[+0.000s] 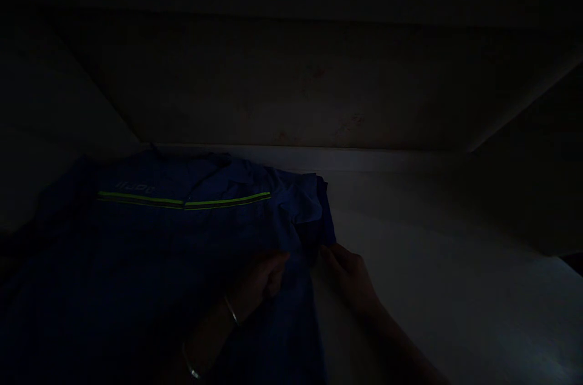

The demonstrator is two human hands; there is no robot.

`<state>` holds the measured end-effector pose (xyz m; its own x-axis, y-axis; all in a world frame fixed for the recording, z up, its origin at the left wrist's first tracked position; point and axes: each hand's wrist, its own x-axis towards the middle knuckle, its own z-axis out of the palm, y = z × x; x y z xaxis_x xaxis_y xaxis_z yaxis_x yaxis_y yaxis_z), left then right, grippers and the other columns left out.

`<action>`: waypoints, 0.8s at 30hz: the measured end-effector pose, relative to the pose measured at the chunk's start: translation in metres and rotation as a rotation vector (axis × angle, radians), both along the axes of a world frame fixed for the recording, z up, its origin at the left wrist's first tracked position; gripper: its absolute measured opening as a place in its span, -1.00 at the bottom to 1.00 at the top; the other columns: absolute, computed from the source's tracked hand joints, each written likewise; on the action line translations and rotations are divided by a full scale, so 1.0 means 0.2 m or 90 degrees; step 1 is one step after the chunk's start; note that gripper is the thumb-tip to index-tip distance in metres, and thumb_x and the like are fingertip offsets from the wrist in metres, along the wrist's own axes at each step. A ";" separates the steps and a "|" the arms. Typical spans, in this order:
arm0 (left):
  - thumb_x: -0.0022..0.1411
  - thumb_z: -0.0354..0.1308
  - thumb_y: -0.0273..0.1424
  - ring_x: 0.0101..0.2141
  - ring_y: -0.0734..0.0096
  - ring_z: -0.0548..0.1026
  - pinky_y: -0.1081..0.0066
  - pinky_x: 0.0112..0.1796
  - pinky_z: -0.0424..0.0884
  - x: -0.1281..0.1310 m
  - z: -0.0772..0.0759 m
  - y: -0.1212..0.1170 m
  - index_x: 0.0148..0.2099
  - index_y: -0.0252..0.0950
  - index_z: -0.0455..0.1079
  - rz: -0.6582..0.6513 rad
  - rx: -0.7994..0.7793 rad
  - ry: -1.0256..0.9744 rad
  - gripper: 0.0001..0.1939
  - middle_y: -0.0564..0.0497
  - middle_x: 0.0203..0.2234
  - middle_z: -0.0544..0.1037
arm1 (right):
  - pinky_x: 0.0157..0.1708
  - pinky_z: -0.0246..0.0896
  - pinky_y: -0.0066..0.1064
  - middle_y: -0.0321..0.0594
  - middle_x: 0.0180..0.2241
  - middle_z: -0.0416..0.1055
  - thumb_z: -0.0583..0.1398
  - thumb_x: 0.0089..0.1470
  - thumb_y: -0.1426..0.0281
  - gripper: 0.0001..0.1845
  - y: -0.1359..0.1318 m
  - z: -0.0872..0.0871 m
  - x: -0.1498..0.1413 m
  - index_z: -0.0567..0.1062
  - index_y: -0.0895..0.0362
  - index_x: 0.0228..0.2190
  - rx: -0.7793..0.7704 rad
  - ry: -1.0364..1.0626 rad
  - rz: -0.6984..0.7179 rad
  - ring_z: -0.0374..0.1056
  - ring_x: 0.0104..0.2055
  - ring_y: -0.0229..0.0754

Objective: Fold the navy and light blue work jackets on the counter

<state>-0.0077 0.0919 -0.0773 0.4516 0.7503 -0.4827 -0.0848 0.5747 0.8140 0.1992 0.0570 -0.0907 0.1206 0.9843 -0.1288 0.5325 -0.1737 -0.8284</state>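
A dark blue short-sleeved shirt [182, 251] lies spread out on a pale surface, with a bright green stripe across its chest and faint lettering above the stripe. My right hand [348, 272] pinches the lower edge of its right-side sleeve, where a deeper blue layer [325, 209] shows beside the sleeve. Over the side of the shirt, below that sleeve, my left hand [264, 279] is closed, its fingers curled against the cloth. Darkness hides what is in those fingers. Two thin bangles circle the left wrist and forearm.
The pale tabletop [437, 275] extends to the right of the shirt. Behind it rises a dim upright panel [319, 93] with reddish marks, bordered by a light ledge [364, 159]. Dark side walls stand left and right. The whole scene is very dim.
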 end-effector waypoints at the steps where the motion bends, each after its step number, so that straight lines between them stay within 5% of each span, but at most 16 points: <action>1: -0.12 0.27 -0.01 -0.76 0.74 -0.02 0.48 -0.65 -0.18 0.00 0.00 0.00 -0.64 -0.23 0.03 0.001 0.002 0.001 -0.47 0.27 -0.80 0.05 | -0.42 0.10 -0.41 -0.25 -0.48 0.47 -0.01 0.18 -0.03 -0.47 0.00 0.00 0.00 0.46 0.12 -0.46 -0.001 -0.001 -0.001 0.38 -0.40 -0.18; 24: -0.09 0.26 -0.04 -0.77 0.74 -0.01 0.48 -0.66 -0.16 -0.01 -0.04 0.00 -0.64 -0.23 0.04 0.005 -0.001 -0.010 -0.49 0.27 -0.81 0.07 | -0.40 0.13 -0.41 -0.24 -0.45 0.49 0.00 0.18 -0.03 -0.47 -0.02 -0.01 0.01 0.48 0.12 -0.43 0.000 0.012 0.007 0.39 -0.37 -0.17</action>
